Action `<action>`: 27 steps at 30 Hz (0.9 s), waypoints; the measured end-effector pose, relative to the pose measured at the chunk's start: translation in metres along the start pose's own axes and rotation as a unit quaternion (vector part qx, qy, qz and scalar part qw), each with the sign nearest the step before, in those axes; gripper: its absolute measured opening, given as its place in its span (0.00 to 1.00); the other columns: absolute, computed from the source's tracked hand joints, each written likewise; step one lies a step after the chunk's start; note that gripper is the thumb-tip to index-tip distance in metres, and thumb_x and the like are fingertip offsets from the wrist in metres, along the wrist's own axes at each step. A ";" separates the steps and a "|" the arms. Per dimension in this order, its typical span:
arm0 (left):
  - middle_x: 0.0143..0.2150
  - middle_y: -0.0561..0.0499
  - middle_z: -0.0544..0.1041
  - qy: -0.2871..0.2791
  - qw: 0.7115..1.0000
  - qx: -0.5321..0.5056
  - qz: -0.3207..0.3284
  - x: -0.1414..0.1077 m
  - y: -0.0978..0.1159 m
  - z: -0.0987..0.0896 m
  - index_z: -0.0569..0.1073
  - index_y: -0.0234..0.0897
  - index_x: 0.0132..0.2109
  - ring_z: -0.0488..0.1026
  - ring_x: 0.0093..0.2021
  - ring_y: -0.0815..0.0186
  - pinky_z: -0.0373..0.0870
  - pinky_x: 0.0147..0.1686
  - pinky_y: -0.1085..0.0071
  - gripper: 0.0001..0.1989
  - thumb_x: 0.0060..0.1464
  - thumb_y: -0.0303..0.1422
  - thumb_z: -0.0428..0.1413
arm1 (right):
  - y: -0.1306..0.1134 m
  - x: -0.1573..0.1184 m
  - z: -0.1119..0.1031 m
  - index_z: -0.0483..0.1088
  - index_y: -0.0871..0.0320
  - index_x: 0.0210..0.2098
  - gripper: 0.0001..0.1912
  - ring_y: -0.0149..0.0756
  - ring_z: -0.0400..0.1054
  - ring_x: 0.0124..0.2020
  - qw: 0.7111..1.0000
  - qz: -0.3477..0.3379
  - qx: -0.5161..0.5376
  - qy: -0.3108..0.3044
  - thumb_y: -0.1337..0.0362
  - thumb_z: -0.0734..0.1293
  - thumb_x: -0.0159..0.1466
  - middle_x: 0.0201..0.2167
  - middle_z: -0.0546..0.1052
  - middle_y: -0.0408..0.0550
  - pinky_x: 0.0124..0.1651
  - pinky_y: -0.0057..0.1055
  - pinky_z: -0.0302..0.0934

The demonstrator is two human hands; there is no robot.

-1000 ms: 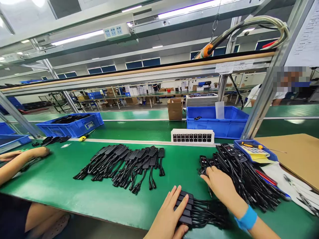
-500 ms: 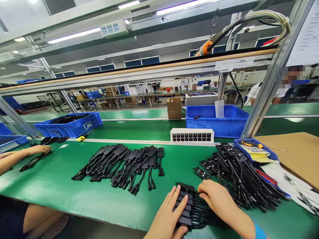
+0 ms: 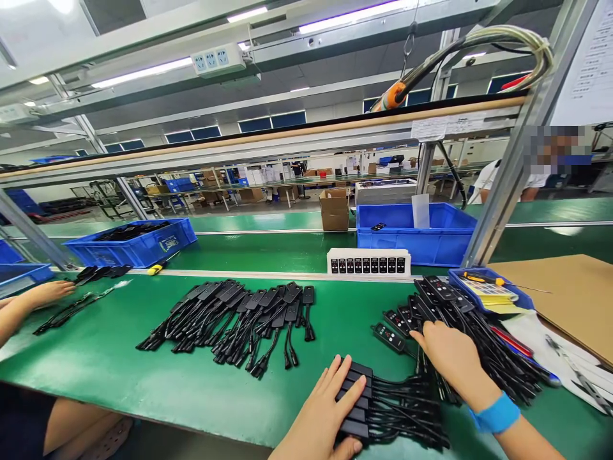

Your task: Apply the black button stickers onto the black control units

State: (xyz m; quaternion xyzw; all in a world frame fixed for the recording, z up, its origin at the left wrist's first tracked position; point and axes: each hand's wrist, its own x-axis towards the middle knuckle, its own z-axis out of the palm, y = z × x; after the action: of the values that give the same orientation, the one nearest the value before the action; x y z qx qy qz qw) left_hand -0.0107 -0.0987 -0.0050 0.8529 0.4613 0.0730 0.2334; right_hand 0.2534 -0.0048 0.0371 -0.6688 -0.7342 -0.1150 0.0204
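My left hand (image 3: 330,409) lies with fingers spread across a row of flat black controller boxes (image 3: 359,406); the thumb rests at the near end. Their black cables (image 3: 407,409) run off to the right. Above the near side of a heap of black cabled controllers (image 3: 479,338), my right hand (image 3: 447,351) has its fingers curled together. What those fingers hold, if anything, is hidden. Just left of them lies a controller with buttons on its face (image 3: 389,337), its cable trailing toward the hand.
Another spread of black cabled controllers (image 3: 239,319) lies mid-table. A white holder with a row of black pieces (image 3: 368,263) stands behind, before a blue bin (image 3: 416,233). A small blue tray (image 3: 522,297) holds a screwdriver. At left, a co-worker's hand (image 3: 50,292) is near more cables.
My right hand has moved from the row of controllers up and right to the heap. My left hand stays on the row. The co-worker's hand has shifted left, away from the cables.
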 end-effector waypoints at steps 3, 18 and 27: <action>0.71 0.53 0.29 0.002 1.000 -0.001 -0.004 -0.001 0.002 -0.002 0.40 0.54 0.68 0.29 0.68 0.45 0.47 0.63 0.44 0.49 0.46 0.30 0.59 | 0.006 0.005 0.003 0.71 0.63 0.31 0.11 0.50 0.75 0.30 1.000 -0.006 0.013 -0.006 0.66 0.61 0.66 0.28 0.78 0.58 0.25 0.31 0.57; 0.71 0.52 0.28 0.005 1.000 -0.002 0.003 -0.004 0.005 -0.005 0.40 0.53 0.68 0.31 0.69 0.47 0.45 0.64 0.46 0.46 0.49 0.34 0.59 | -0.038 -0.028 0.008 0.66 0.56 0.29 0.08 0.39 0.69 0.36 0.935 -0.238 0.254 -0.073 0.75 0.61 0.59 0.32 0.74 0.45 0.38 0.33 0.62; 0.71 0.52 0.28 0.059 0.998 -0.035 0.010 -0.009 0.005 -0.003 0.36 0.53 0.68 0.35 0.69 0.49 0.47 0.64 0.46 0.50 0.47 0.35 0.61 | -0.038 -0.025 0.019 0.58 0.58 0.59 0.27 0.41 0.64 0.51 0.842 -0.246 0.453 -0.157 0.65 0.63 0.61 0.54 0.67 0.55 0.56 0.40 0.58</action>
State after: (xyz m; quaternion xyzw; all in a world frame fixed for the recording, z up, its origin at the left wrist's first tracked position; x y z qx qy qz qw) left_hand -0.0132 -0.1069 0.0008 0.8427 0.4633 0.1417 0.2350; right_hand 0.2212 -0.0289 0.0090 -0.3911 -0.8383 0.3359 0.1771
